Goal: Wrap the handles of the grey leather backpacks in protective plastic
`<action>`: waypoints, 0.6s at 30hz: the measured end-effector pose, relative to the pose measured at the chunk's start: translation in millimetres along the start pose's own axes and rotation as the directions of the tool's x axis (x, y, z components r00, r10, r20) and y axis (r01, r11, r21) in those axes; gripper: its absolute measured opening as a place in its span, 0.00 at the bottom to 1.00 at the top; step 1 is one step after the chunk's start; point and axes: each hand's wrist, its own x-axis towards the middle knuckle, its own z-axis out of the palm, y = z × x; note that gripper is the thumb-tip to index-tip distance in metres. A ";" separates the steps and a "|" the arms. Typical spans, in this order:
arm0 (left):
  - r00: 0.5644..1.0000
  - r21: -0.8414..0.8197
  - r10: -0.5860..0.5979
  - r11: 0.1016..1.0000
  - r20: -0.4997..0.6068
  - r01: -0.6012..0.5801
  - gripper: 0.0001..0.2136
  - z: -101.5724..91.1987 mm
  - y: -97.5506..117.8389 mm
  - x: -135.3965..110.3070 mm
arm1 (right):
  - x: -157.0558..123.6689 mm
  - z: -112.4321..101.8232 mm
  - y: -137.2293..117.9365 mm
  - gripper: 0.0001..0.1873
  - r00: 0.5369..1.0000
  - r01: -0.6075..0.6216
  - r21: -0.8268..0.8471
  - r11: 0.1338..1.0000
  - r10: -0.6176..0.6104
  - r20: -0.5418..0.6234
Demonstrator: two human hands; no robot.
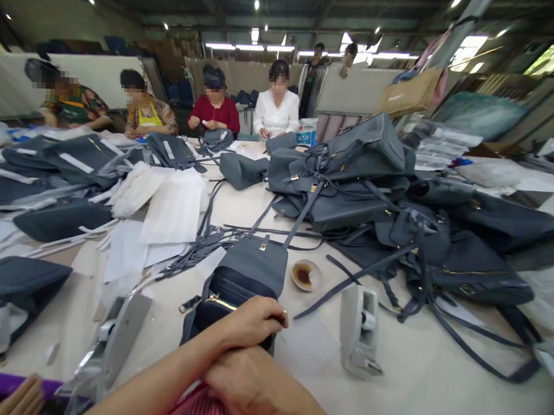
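Note:
A dark blue-grey bag lies in front of me, its flap folded back and a gold zipper showing at its mouth. My left hand reaches across from the lower left, with its fingers curled around the bag's right side. Under the left forearm crosses my right hand, which comes from the lower right. Its fingers are hidden by the left arm and the bag, so what it touches cannot be seen. A small dish of brown liquid stands just right of the bag.
Tape dispensers stand on both sides. Bags are heaped at the right; more bags and white paper sheets lie left. Loose straps are behind. Another person's hand shows at bottom left; several people sit across.

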 end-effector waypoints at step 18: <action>0.989 0.125 0.013 0.992 -0.147 0.005 0.11 24.3 12.6 -25.5 | -51.6 -68.9 45.4 0.14 0.659 -0.360 0.780 0.512 0.731 -0.175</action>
